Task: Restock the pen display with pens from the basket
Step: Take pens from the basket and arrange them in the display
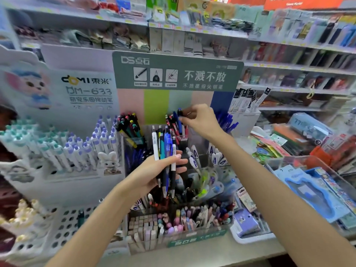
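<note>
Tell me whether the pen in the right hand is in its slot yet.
Partly in. The right hand pinches the blue pen by its top; its lower end sits among the compartment's pens.

Grey-green header card (178, 71) of the pen display: "DS点石", large "不溅不散"; smaller lines beneath too blurred to read. White header card (86, 87) to its left, with cartoon animal: "DOMI東米", "DM-633". Shelf packets behind: print unreadable.

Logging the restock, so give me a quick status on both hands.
Left hand grips a bundle of mixed pens. Right hand pinches a blue pen at the clear display compartment. Nothing blocking.
</note>
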The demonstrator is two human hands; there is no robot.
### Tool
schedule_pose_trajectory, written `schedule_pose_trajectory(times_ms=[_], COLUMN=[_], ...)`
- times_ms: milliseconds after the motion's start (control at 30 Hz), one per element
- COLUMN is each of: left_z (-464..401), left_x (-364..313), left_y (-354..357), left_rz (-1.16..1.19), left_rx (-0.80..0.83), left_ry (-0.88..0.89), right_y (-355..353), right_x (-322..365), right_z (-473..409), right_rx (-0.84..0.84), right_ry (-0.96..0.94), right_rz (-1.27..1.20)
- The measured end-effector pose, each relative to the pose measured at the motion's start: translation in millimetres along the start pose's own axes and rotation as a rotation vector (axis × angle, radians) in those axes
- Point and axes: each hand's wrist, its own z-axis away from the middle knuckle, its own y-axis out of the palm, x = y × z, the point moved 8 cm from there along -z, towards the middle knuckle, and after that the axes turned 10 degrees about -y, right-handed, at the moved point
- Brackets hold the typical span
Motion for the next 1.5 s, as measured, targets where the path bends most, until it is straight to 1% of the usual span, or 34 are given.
schedule_pose_trajectory(times_ms=[100, 333, 433, 600, 667, 733, 767, 800, 833, 867, 900, 933, 1033, 1100, 1167, 1200, 1233, 1333, 1367, 1400, 1433, 1500], left_z=[0, 4, 6, 9, 9, 8, 7, 6, 4, 3, 1, -1, -5, -6, -7, -7, -6, -3, -2, -1, 0, 1], left_x=[-4, -5, -5, -3, -3, -3, -3, -3, -2, -1, -1, 0, -1, -3, -6, -7, -10, -15, -17, -17, -18, -17], left_y=[0, -9, -10, -11, -10, -8, -7, -5, -2, 1, 5, 9, 18, 23, 25, 24, 22, 10, 6, 2, -1, -4], left_rz=[0.023, 0.027, 0.012, -0.015, -0.031, -0.039, -0.041, -0.042, -0.045, -0.051, -0.061, -0.069, -0.105, -0.114, -0.087, -0.063, -0.042, -0.025, -0.024, -0.018, -0.007, 0.014], left_rx=[-0.004, -0.011, 0.001, 0.018, 0.021, 0.025, 0.026, 0.027, 0.029, 0.030, 0.034, 0.036, 0.044, 0.062, 0.066, 0.057, 0.040, -0.020, -0.039, -0.056, -0.067, -0.072], left_ry=[0.005, -0.017, -0.019, -0.015, -0.003, 0.011, 0.018, 0.022, 0.026, 0.030, 0.032, 0.034, 0.049, 0.066, 0.084, 0.091, 0.098, 0.123, 0.127, 0.127, 0.122, 0.107], right_y=[12, 13, 11, 17, 6, -7, -7, -2, 6, 14, 17, 17, 10, 8, 5, -1, -11, -54, -67, -75, -79, -70], right_x=[4, 0, -2, -1, -4, -3, -3, -3, -2, -1, -1, -2, -9, -13, -14, -15, -17, -25, -26, -25, -21, -9], right_z=[-7, -5, 0, -1, 7, 22, 30, 39, 50, 61, 69, 75, 77, 79, 78, 75, 71, 59, 56, 51, 46, 35], right_rx=[0.048, 0.000, -0.041, 0.046, -0.018, -0.100, -0.071, 0.026, 0.158, 0.281, 0.353, 0.373, 0.289, 0.261, 0.221, 0.160, 0.055, -0.409, -0.532, -0.605, -0.630, -0.563], right_ry=[0.000, 0.086, 0.121, 0.076, 0.068, 0.075, 0.104, 0.161, 0.228, 0.285, 0.317, 0.325, 0.334, 0.355, 0.357, 0.356, 0.353, 0.300, 0.256, 0.196, 0.128, 0.003], right_rz=[0.135, 0.382, 0.359, 0.321, 0.263, 0.096, -0.021, -0.131, -0.224, -0.283, -0.315, -0.334, -0.384, -0.457, -0.541, -0.585, -0.644, -0.819, -0.793, -0.717, -0.614, -0.392])
